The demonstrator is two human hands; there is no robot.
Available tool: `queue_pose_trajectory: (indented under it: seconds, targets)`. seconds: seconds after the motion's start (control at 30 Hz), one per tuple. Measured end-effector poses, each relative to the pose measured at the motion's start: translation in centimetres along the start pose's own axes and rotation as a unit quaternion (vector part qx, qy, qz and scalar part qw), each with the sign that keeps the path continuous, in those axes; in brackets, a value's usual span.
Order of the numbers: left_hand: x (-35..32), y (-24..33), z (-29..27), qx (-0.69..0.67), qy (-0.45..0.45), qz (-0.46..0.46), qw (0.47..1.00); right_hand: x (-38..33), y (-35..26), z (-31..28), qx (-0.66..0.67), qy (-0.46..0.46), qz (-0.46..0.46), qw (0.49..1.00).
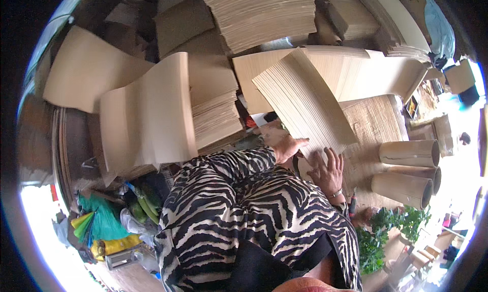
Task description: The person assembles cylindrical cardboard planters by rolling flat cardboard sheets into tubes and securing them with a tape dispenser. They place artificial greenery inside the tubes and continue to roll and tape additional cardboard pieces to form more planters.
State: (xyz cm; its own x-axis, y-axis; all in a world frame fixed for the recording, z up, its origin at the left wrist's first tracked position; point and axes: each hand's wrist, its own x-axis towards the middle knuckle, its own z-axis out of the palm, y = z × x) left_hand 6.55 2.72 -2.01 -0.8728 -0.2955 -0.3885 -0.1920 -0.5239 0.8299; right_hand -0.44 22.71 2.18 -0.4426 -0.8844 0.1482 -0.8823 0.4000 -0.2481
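In front of me lies a fanned, overlapping stack of thin tan sheets (305, 96), like wood veneer or card, slanting from far left to near right. My left hand (290, 148) is closed at its near left corner, with one digit stretched over the edge and the rest partly hidden. My right hand (328, 172) has its fingers spread and open at the stack's near end. A bracelet circles the right wrist. Underneath and beyond, more tan sheets (351, 68) are spread out in an overlapping row.
A tall stack of sheets (264, 12) stands at the far side. Large curved sheets (147, 109) rest on piles to the left. Three tan cylinders (409, 152) lie on a wooden board (378, 121) at right. Green leaves (373, 241) and colourful bags (96, 218) are nearer me.
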Motion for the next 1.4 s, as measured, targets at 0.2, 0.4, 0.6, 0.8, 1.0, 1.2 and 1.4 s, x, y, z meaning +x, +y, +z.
queue_pose_trajectory:
  seconds: [0.2, 0.4, 0.6, 0.8, 1.0, 1.2, 1.4]
  targets:
    - [-7.1, 0.4, -6.0, 0.009, 0.028, -0.027, 0.999, -5.7, -0.2, 2.2, 0.281, 0.245, 0.242, 0.896]
    - [-16.1, 2.9, -6.7, -0.097, 0.009, -0.03, 0.995, -4.9, -1.6, 4.7, 0.678, 0.01, 0.231, 0.698]
    - [-24.8, 0.1, -17.7, -0.184, 0.203, -0.016, 0.962, -2.1, -6.0, 2.3, 0.643, 0.133, 0.216, 0.722]
    - [-24.7, 3.2, -22.0, -0.369, 0.237, 0.108, 0.892, 3.7, -9.8, 0.9, 0.638, 0.149, 0.276, 0.703]
    - [-23.3, 2.3, -27.3, -0.372, 0.241, 0.052, 0.895, 20.9, -15.0, 5.7, 0.546, 0.122, 0.155, 0.814]
    - [-24.6, 5.9, -32.1, -0.273, 0.251, 0.077, 0.925, 29.4, -24.5, 1.3, 0.416, 0.167, 0.184, 0.875]
    - [-22.2, 7.1, -31.7, -0.235, 0.212, 0.055, 0.947, 20.5, -30.5, 0.8, 0.578, -0.143, 0.054, 0.802]
